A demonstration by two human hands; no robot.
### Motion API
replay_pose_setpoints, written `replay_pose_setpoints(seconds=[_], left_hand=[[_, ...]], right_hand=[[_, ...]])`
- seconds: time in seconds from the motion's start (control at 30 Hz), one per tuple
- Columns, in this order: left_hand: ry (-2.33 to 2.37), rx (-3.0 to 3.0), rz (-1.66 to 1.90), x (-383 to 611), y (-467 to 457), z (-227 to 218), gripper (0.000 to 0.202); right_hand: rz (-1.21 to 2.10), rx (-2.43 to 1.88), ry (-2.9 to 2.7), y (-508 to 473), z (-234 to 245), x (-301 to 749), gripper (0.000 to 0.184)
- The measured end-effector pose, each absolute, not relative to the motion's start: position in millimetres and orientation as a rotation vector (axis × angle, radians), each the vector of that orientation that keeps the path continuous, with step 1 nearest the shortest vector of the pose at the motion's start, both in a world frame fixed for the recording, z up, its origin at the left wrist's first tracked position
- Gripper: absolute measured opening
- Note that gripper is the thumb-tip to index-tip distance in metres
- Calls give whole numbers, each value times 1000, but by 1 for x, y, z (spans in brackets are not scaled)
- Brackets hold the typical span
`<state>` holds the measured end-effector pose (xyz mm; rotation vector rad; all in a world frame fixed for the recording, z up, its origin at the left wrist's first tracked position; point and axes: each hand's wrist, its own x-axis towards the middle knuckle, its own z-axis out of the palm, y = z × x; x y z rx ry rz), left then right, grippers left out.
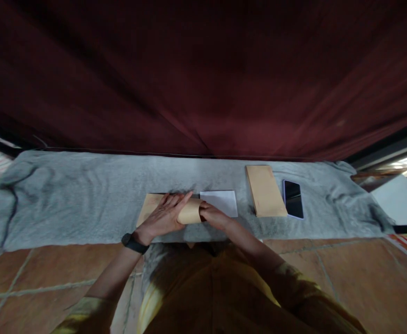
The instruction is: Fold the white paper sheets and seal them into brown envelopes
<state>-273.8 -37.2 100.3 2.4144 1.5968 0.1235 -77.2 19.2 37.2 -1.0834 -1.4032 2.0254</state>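
Observation:
A brown paper envelope (191, 213) lies on the grey cloth, its right end bowed up into an open mouth. Across it rests my left hand (166, 213), wearing a black watch on the wrist; the thumb is at the near edge and the fingers at the far edge, gripping the envelope. My right hand (213, 215) reaches into the mouth from the right, its fingertips hidden inside. Whether they hold anything I cannot make out. Just behind that hand is a white sheet of paper (220, 200), partly covered by it.
Further right lies a stack of brown envelopes (266, 191), with a phone (293, 198) in a light purple case beside it. The grey cloth (78, 199) covers a long narrow surface. A dark red curtain (203, 93) hangs behind; tiled floor (328, 264) shows in front.

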Motion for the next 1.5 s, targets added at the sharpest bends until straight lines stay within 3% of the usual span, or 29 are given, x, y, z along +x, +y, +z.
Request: replay_pose_setpoints(seconds=[0.37, 0.43, 0.57, 0.7, 0.9, 1.3, 1.5], left_hand=[[1684, 2322, 108, -281, -31, 94, 116], [1703, 2308, 114, -283, -31, 93, 116], [1720, 2288, 113, -284, -32, 91, 116], [1724, 2276, 111, -284, -31, 91, 118], [1718, 2289, 121, -285, -32, 94, 120], [1729, 2275, 94, -284, -36, 93, 116], [1732, 2267, 70, -282, -38, 94, 118]], right_hand=[[1772, -1099, -1367, 8, 42, -19, 33], [1501, -1243, -1527, 8, 42, 0, 32], [656, -1567, -1876, 12, 37, 36, 40], [288, -1731, -1989, 13, 27, 48, 50], [252, -1827, -2036, 15, 18, 34, 53], [272, -1976, -1905, 19, 23, 23, 35], [593, -1763, -1820, 20, 25, 29, 15]])
